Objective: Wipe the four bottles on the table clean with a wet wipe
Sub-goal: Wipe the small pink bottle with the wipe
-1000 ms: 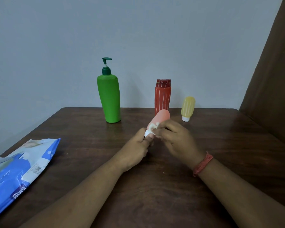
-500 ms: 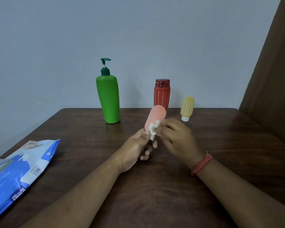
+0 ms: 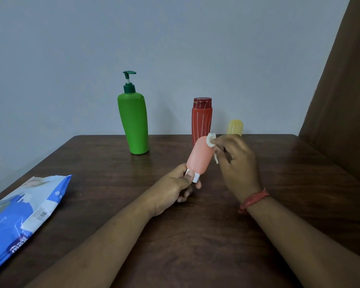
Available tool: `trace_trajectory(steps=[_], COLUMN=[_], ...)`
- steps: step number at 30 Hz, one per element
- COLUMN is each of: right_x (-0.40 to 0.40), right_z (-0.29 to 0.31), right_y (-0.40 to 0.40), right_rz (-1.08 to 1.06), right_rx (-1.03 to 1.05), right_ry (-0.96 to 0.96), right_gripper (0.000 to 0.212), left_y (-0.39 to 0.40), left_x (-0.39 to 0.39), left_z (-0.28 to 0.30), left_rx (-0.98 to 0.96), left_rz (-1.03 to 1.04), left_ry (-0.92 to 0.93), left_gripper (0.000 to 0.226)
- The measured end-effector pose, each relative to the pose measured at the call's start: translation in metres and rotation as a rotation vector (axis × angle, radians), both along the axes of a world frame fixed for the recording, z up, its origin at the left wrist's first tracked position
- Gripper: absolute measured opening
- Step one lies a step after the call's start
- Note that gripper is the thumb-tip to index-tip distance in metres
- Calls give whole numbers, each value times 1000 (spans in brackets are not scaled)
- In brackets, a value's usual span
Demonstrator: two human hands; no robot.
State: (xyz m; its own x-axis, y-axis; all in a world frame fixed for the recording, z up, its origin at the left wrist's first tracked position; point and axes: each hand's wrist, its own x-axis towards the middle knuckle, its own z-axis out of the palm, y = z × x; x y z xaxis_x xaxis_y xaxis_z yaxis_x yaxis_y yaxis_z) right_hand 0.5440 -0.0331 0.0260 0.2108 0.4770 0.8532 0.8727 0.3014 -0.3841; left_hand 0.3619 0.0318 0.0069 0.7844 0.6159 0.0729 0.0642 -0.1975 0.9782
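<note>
Dark wooden bench [image 3: 195, 235] against grey wall, left hand [image 3: 175, 190] pinching pink bottle [image 3: 200, 156] by its white cap, right hand [image 3: 236, 161] pressing bunched wipe [image 3: 211, 139] to its upper end, green pump bottle [image 3: 134, 123], red bottle [image 3: 202, 119], yellow bottle [image 3: 234, 127] behind.

A plain home-like room is suggested by a dark wooden table [image 3: 112, 163] set against a bare grey wall [image 3: 175, 38].

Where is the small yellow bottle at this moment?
In the head view the yellow bottle stands at the far edge of the table, right of the red bottle, its lower part hidden behind the right hand.
</note>
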Motion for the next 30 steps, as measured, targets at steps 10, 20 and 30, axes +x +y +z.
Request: trace_trajectory(steps=[10,20,30], right_x=[-5,-2,-4], right_z=[2,2,2], right_y=[3,2,3], right_rz=[7,11,-42], right_rx=[10,-8,-17], right_ry=[83,119,-247], right_gripper=[17,17,19], left_y=[1,-1,-2], left_x=[0,2,2], left_z=[1,-1,-2], left_rx=[-3,52,53], left_rz=[-7,0,33], left_ry=[8,52,26], left_gripper=[21,21,16])
